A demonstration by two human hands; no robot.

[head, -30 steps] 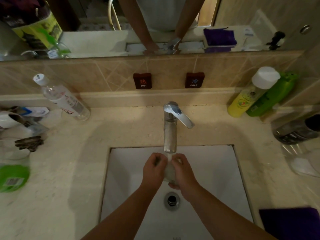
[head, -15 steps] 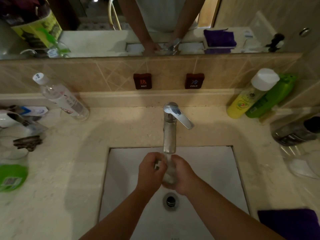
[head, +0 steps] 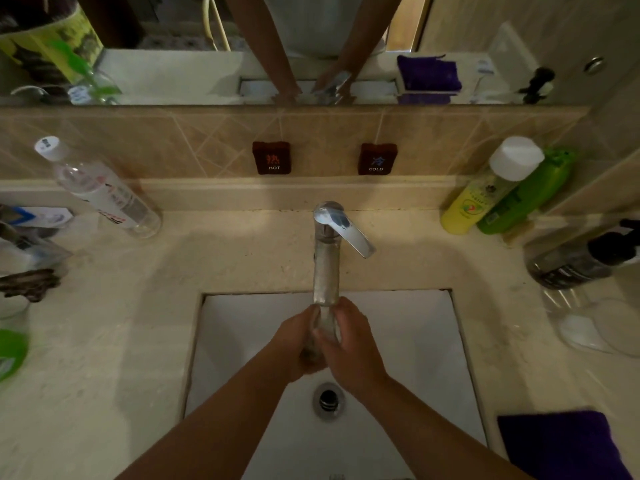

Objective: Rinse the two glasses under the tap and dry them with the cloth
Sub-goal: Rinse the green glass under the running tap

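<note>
A clear glass (head: 325, 323) is held between both hands right under the spout of the chrome tap (head: 325, 268), over the white sink (head: 415, 341). My left hand (head: 294, 344) wraps round its left side and my right hand (head: 349, 348) curls round its right side, so most of the glass is hidden. A second clear glass (head: 595, 323) lies on the counter at the right edge. The purple cloth (head: 561, 445) lies folded on the counter at the lower right.
A clear bottle (head: 100, 192) leans at the back left. Yellow (head: 485, 192) and green (head: 530, 192) bottles stand at the back right, with a dark bottle (head: 581, 258) lying in front of them. Toiletries crowd the left edge. The drain (head: 327, 400) sits below my hands.
Both hands have closed tighter round the glass and shifted over it under the spout; the glass now stands more upright between them.
</note>
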